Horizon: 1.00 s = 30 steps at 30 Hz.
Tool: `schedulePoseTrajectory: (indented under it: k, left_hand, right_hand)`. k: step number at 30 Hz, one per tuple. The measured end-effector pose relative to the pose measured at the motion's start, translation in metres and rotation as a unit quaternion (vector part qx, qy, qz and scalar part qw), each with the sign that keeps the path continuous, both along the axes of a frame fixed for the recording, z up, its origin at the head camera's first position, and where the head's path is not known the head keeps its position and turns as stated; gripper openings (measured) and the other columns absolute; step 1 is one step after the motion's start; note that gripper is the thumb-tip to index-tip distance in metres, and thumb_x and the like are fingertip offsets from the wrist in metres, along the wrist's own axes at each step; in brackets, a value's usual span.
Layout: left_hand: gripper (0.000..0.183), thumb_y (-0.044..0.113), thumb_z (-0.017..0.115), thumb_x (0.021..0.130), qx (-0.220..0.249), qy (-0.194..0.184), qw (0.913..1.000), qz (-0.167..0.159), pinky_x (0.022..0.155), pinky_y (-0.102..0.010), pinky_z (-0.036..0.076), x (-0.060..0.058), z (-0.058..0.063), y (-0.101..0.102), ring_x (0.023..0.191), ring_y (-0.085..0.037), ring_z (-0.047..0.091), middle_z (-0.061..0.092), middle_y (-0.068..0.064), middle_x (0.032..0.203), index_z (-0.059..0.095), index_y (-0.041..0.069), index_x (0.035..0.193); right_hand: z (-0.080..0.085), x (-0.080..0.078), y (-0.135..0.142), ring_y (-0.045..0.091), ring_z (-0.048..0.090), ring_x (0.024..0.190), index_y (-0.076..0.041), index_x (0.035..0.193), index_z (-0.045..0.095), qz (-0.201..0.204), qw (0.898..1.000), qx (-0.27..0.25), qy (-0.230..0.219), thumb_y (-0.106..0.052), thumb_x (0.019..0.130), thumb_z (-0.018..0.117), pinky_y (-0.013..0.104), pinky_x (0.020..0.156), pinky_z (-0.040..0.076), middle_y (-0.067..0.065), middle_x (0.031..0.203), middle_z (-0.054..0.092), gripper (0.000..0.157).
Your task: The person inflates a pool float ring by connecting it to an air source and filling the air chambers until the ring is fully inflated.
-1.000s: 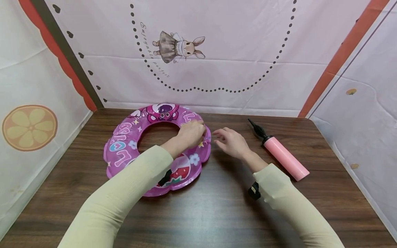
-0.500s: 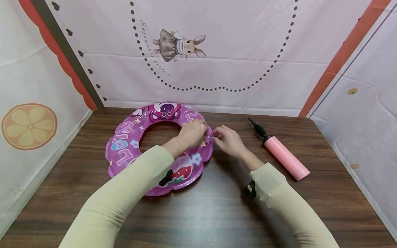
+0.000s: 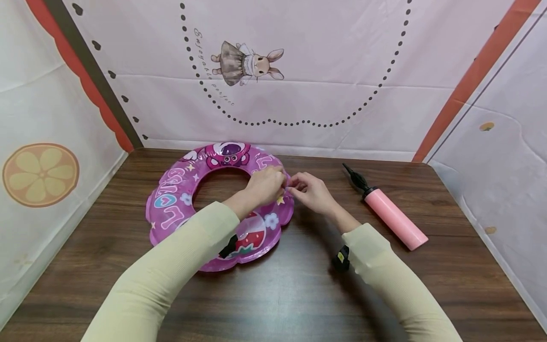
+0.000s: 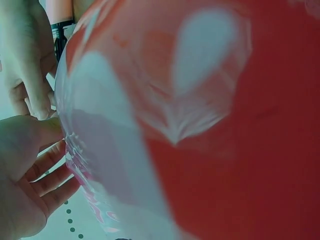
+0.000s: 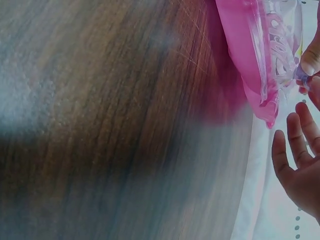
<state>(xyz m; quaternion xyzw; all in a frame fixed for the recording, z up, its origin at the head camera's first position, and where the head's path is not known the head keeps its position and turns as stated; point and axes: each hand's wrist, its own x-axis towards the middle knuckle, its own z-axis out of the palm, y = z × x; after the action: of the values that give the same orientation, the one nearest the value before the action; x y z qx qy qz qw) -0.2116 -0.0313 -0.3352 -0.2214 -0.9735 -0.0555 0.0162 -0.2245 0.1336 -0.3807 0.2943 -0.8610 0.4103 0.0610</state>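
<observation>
A purple inflatable swim ring (image 3: 171, 209) with a bear, lettering and strawberry print lies on the table, filled out with some creases. My left hand (image 3: 264, 185) reaches over it and grips its right side with curled fingers; the left wrist view shows the ring's shiny surface (image 4: 105, 115) close up. From the right, my right hand (image 3: 312, 192) meets the left, thumb and forefinger pinching at a small translucent purple valve (image 5: 301, 75). Its other fingers (image 5: 296, 140) are spread apart. Fingertips hide most of the valve.
A pink hand pump (image 3: 395, 218) with a black nozzle (image 3: 356, 180) lies to the right of my right hand. The brown wooden table (image 3: 282, 299) ends at a printed cloth backdrop (image 3: 325, 61), with cloth at both sides.
My right hand has moved left to the ring's edge, and its fingers have closed on the valve. My left hand has stayed on the ring, which has shifted slightly right.
</observation>
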Motion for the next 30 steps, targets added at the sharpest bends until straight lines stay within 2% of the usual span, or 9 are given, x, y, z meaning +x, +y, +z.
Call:
schedulePoseTrajectory:
  k: [4,11,16,19,23,27,30]
  left_hand:
    - [0.010,0.021,0.066,0.082,0.007,-0.003,0.9999,-0.008,0.074,-0.041,0.053,-0.001,0.001,-0.002,0.099,-0.020,0.055,0.059,-0.001,0.105,0.072,0.019,0.090]
    - [0.025,0.029,0.071,0.077,-0.001,-0.022,0.9996,-0.019,0.079,-0.037,0.051,-0.003,0.004,-0.009,0.103,-0.021,0.050,0.057,-0.002,0.112,0.072,0.020,0.100]
    - [0.023,0.024,0.073,0.073,0.003,-0.021,0.9997,-0.011,0.078,-0.036,0.050,-0.003,0.003,-0.010,0.100,-0.022,0.049,0.056,-0.001,0.109,0.072,0.019,0.096]
    - [0.020,0.022,0.074,0.073,0.005,-0.014,0.9999,-0.003,0.077,-0.035,0.050,-0.002,0.002,-0.009,0.098,-0.021,0.049,0.057,-0.001,0.107,0.073,0.020,0.093]
    - [0.015,0.023,0.074,0.073,0.001,-0.005,1.0000,-0.005,0.078,-0.035,0.049,-0.001,0.002,-0.008,0.096,-0.021,0.050,0.058,-0.002,0.103,0.072,0.019,0.088]
    - [0.014,0.026,0.074,0.074,-0.008,-0.004,1.0000,-0.001,0.078,-0.035,0.049,-0.001,0.001,-0.006,0.095,-0.021,0.051,0.058,-0.003,0.101,0.071,0.017,0.084]
    - [0.016,0.026,0.075,0.074,-0.014,-0.007,0.9999,0.003,0.078,-0.036,0.050,-0.001,0.000,-0.004,0.096,-0.021,0.051,0.058,-0.003,0.102,0.069,0.015,0.084]
  right_hand:
    - [0.000,-0.001,0.000,0.015,0.061,0.076,-0.008,0.091,0.063,0.011,1.000,0.004,0.010,-0.012,0.085,0.065,0.026,0.066,0.052,0.005,0.086,0.059,0.007]
    - [0.004,-0.002,0.001,0.015,0.059,0.076,-0.010,0.091,0.062,0.021,0.999,0.022,0.026,-0.012,0.086,0.064,0.028,0.065,0.053,0.002,0.085,0.057,0.006]
    - [0.008,-0.001,-0.002,0.016,0.060,0.077,-0.010,0.091,0.061,0.025,0.998,0.048,0.041,-0.012,0.085,0.064,0.035,0.067,0.054,0.004,0.086,0.058,0.007]
    - [0.012,0.000,-0.002,0.016,0.061,0.079,-0.012,0.090,0.061,0.025,0.994,0.083,0.060,-0.013,0.084,0.065,0.033,0.066,0.053,0.002,0.088,0.058,0.008]
    - [0.017,0.001,-0.003,0.014,0.061,0.079,-0.015,0.087,0.060,0.020,0.984,0.144,0.100,-0.016,0.082,0.066,0.028,0.062,0.050,-0.002,0.087,0.057,0.008]
    - [0.024,0.002,-0.005,0.012,0.055,0.071,-0.016,0.087,0.059,0.020,0.970,0.200,0.140,-0.017,0.081,0.065,0.028,0.056,0.046,-0.003,0.085,0.054,0.009]
    - [0.028,0.002,-0.006,0.011,0.051,0.065,-0.017,0.088,0.060,0.029,0.960,0.232,0.151,-0.016,0.080,0.066,0.028,0.052,0.044,-0.002,0.083,0.052,0.010]
